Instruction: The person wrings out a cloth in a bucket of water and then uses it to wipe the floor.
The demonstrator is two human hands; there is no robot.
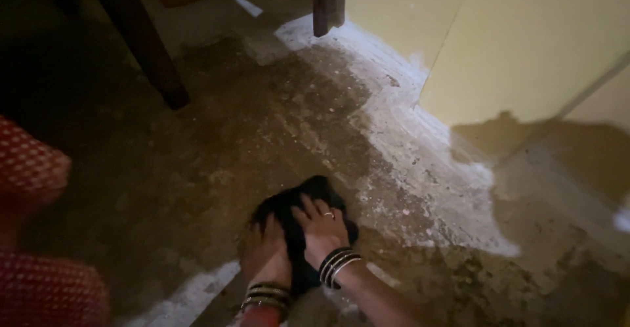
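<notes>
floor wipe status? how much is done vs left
Done: the floor left of the cloth looks dark and wet. In hand: both hands, left hand and right hand, press a dark cloth flat on it. Left: a pale dusty strip along the wall looks unwiped.

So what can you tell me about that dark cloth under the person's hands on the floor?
The dark cloth looks black and soft, bunched into a crumpled wad rather than spread flat. It lies on the rough floor, which looks dark and damp here, beside a paler, whitish strip. Both hands press down on it: the left hand on its near left part, the right hand, wearing a ring, across its middle. A strip of cloth runs back between the two bangled wrists. The dim light hides its weave.
</notes>
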